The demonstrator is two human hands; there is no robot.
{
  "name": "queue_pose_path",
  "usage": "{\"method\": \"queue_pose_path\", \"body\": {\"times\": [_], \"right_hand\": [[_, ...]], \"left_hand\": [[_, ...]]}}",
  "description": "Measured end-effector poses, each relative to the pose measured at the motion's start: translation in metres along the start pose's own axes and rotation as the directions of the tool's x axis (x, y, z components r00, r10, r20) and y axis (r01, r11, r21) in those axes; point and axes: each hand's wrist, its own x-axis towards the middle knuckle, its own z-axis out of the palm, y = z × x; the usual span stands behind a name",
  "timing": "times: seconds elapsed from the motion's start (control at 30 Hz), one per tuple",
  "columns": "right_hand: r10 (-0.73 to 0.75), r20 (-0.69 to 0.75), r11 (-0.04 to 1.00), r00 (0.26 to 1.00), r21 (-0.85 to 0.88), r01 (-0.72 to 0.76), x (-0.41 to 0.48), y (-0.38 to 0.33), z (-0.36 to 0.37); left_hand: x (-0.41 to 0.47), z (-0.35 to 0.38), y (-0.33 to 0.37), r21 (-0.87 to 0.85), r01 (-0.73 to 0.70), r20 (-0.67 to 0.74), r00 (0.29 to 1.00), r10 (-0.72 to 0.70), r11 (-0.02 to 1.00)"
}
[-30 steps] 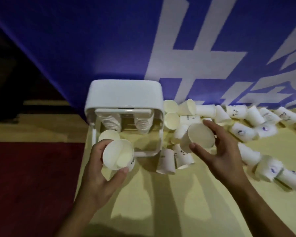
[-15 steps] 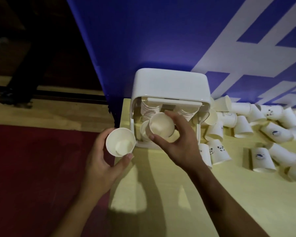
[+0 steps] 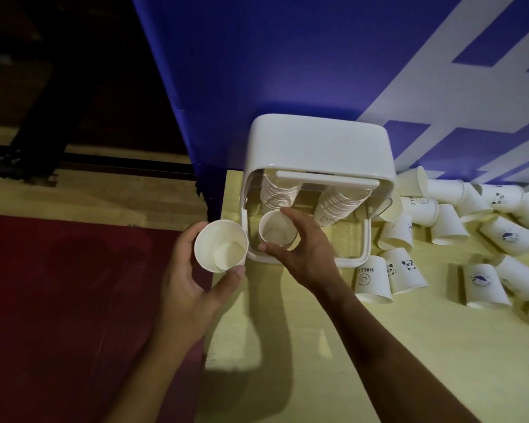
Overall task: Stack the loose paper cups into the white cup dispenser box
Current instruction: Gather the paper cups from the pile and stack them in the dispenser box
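Presently right fingers [image 3: 288, 213] encircle cup [image 3: 275, 231] inside dispenser [image 3: 318, 141].

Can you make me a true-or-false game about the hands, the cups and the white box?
1. Each hand holds a paper cup. True: the left hand grips the left cup, and the right hand grips the right cup.
2. Loose cups lie on the table, right of the white box. True.
3. The box is empty. False: a left stack and a right stack are inside.
4. The wall behind is red. False: the banner is blue with white marks.
5. The left cup is inside the box. False: it is outside, at the box's left.
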Motion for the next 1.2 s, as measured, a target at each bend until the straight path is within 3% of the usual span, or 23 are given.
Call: {"method": "queue_pose_path", "body": {"times": [0.27,0.43,0.57,1.07,1.2], "right_hand": [[0.031,-0.049,0.993,0.998,0.118,-0.025,-0.012,-0.007,-0.017],[-0.032,0.022,0.952,0.999,0.305,0.023,-0.018,-0.035,-0.053],[-0.106,0.071,0.959,0.992,0.271,0.083,-0.011,-0.035,-0.064],[-0.011,0.150,0.995,0.989,0.100,-0.004,0.002,0.016,-0.033],[0.059,0.244,0.994,0.968,0.072,-0.079,0.004,0.024,-0.025]], "left_hand": [[0.015,0.016,0.014,-0.082,-0.023,0.037,0.999,0.026,0.996],[0.036,0.039,0.026,0.039,-0.064,0.109,0.992,0.059,0.997],[0.048,0.058,0.033,0.092,-0.130,0.183,0.977,0.112,0.987],[0.064,0.076,-0.027,0.263,-0.035,0.257,0.966,-0.035,0.964],[0.068,0.077,-0.039,0.328,-0.027,0.279,0.958,-0.069,0.944]]}}
